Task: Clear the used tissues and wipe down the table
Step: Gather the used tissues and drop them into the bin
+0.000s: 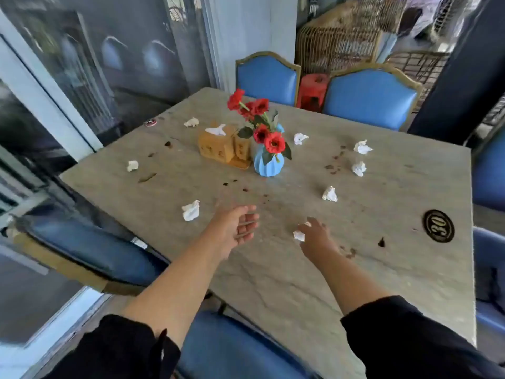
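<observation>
- Presently my right hand [317,236] pinches a crumpled white tissue [299,235] at its fingertips, on or just above the grey stone-patterned table top [273,283], on the near side of the ribbed blue ceramic vase of red flowers [267,162]; I judge the first pickup is under way.
- My left hand [240,228] hovers palm-up, fingers relaxed and holding nothing, near-left of the vase, probably as a cup to receive the wads.
- Seven more crumpled tissues lie loose around the vase: one near-left [190,210], one far to the left [132,165], one behind-left [191,122], one just behind-right [300,138], two to the right [362,147] [358,168], one near-right [329,194].
- Touching the vase's left side stands a tan wooden tissue box [216,146]; its clean sheet stays.
- Brown stains [334,168] dot the top around the vase; wiping should wait until the wads are gone.
- No cloth is visible.
</observation>
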Motion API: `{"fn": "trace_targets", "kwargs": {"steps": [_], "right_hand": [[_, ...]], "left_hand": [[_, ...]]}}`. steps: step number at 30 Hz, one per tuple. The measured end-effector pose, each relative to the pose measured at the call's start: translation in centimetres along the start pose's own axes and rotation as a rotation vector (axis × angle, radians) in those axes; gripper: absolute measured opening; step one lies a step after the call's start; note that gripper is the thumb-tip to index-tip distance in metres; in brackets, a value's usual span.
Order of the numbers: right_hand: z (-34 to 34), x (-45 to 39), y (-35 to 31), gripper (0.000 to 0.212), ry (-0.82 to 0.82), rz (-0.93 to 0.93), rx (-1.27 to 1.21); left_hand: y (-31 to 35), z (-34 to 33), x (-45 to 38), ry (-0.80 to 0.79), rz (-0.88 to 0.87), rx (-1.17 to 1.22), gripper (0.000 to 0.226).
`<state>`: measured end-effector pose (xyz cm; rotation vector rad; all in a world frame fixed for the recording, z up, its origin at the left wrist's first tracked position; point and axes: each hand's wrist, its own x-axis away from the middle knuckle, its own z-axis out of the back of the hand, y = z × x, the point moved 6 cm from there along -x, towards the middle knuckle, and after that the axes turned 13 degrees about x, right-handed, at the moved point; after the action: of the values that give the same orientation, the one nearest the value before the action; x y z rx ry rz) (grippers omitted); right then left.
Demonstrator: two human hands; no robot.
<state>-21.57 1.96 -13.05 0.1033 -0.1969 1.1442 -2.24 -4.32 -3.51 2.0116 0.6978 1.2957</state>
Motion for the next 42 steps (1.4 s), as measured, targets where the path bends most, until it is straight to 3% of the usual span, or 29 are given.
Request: {"fn": "trace_targets", "kwargs": {"steps": [4,7,11,16,21,24,27,31,35,39,42], "right_hand": [[-0.8,-0.3,-0.3,0.032,0.070,-0.086,-0.131],[1.2,-0.2,-2.3,0.012,0.106,-0.144,-0.431],[6.1,0.4,-8.5,0.007,0.210,-0.077,-0.731],[9.5,0.0,-16.4,0.019,0.281,-0.008,-0.822],[10.4,-1.7,-23.2,0.004,0.201,-0.009,-0.870],[10.9,-3.0,-26.4,0.008,0.195,-0.041,-0.957],[10.0,-4.7,-27.8,0.017,0.218,-0.100,-0.807],[6.8,-7.9,-30.2,0.047,0.008,0.036,-0.293],[4.3,-10.5,-31.1,0.048,-0.075,0.096,-0.072],[4.0,-12.1,-31.4,0.036,-0.147,0.093,-0.052],[6.8,-13.4,-31.5,0.020,-0.057,-0.094,-0.488]], "left_hand": [[-0.2,0.5,-1.5,0.029,0.070,0.001,0.016],[-0.3,1.4,-2.8,0.089,0.095,0.000,0.015],[0.5,3.5,-4.3,0.183,0.114,0.056,0.018],[3.9,7.3,-5.2,0.050,0.079,0.303,0.021],[8.0,13.7,-7.5,0.071,0.010,0.325,0.026],[10.1,16.9,-9.0,0.097,-0.047,0.295,0.030],[11.7,18.8,-10.0,0.140,-0.088,0.349,0.034],[13.6,20.4,-11.5,0.159,-0.035,0.367,0.039],[15.2,21.3,-13.4,0.184,-0.001,0.393,0.039],[16.1,22.4,-14.7,0.205,0.012,0.386,0.043],[17.6,23.8,-16.1,0.253,-0.015,0.412,0.045]]}}
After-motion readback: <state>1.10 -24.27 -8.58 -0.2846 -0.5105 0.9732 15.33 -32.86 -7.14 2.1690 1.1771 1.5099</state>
